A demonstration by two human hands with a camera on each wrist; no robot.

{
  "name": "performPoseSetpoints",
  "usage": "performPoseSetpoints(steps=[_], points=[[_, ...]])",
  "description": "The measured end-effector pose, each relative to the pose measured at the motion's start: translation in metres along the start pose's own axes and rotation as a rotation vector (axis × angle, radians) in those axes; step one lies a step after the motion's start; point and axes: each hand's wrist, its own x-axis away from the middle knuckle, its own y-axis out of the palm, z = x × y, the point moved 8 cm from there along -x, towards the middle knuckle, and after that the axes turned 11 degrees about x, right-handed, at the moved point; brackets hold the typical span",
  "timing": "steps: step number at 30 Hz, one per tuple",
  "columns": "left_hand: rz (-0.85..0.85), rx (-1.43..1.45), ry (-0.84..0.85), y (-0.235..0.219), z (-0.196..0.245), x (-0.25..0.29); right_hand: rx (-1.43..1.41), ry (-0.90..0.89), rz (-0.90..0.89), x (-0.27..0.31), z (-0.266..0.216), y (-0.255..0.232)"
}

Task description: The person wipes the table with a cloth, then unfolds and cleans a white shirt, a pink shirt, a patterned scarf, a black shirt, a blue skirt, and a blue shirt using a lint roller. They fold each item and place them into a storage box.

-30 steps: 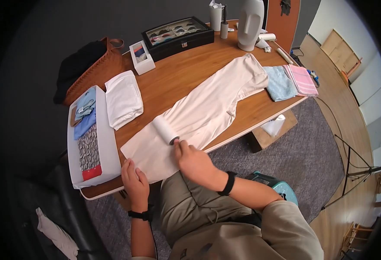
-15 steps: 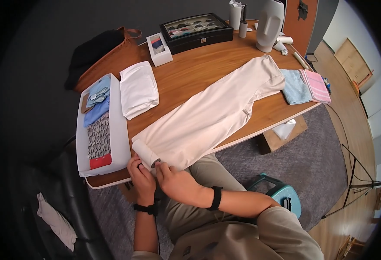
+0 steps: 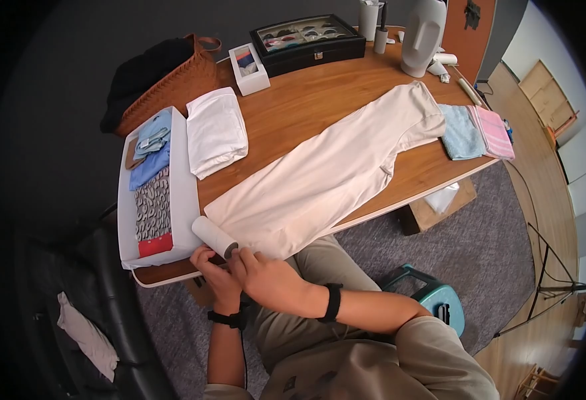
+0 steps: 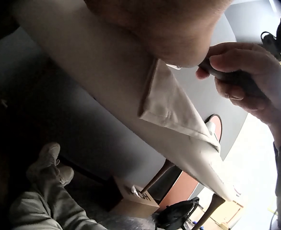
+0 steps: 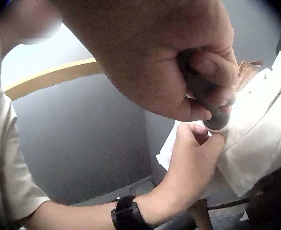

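My right hand [image 3: 269,283] grips the dark handle [image 5: 198,84] of a lint roller [image 3: 211,235]. Its white paper cylinder slants across the near left corner of a long cream garment [image 3: 333,160], overlapping the white box beside it in the head view. Close under the roller is my left hand [image 3: 219,283], fingers bent, thumb and forefinger near the cylinder's handle end in the right wrist view. I cannot tell whether it pinches anything. The garment stretches diagonally over the wooden table, and a corner hangs past the near edge in the left wrist view.
The white box [image 3: 126,230] of folded clothes stands at the left, next to a folded white cloth [image 3: 217,133]. Behind are a brown basket [image 3: 173,93], a small white box [image 3: 251,83] and a black display case [image 3: 306,61]. Blue [image 3: 463,137] and pink towels [image 3: 493,133] lie right.
My right hand has brought the lint roller left and toward me, from the garment's lower middle to its near corner. The left hand's fingers have bent beside it. The head view has shifted.
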Motion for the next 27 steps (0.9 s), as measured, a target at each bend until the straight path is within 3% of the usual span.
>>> performPoseSetpoints(steps=[5, 12, 16, 21, 27], points=[[-0.003, 0.028, 0.019, 0.001, -0.005, -0.001, 0.0, 0.062, -0.054, -0.009, 0.024, 0.024], [-0.031, 0.011, 0.012, 0.003, 0.001, -0.003, 0.08, 0.311, -0.044, -0.015, 0.09, 0.012], [-0.031, -0.054, 0.053, 0.005, 0.003, -0.003, 0.086, 0.259, -0.012, -0.002, 0.077, -0.009], [-0.024, -0.008, 0.021, 0.006, -0.004, 0.0, -0.006, 0.041, -0.106, 0.031, 0.013, -0.003], [-0.031, 0.014, 0.038, 0.004, -0.002, 0.0, -0.026, 0.164, -0.085, 0.021, 0.057, 0.001]])
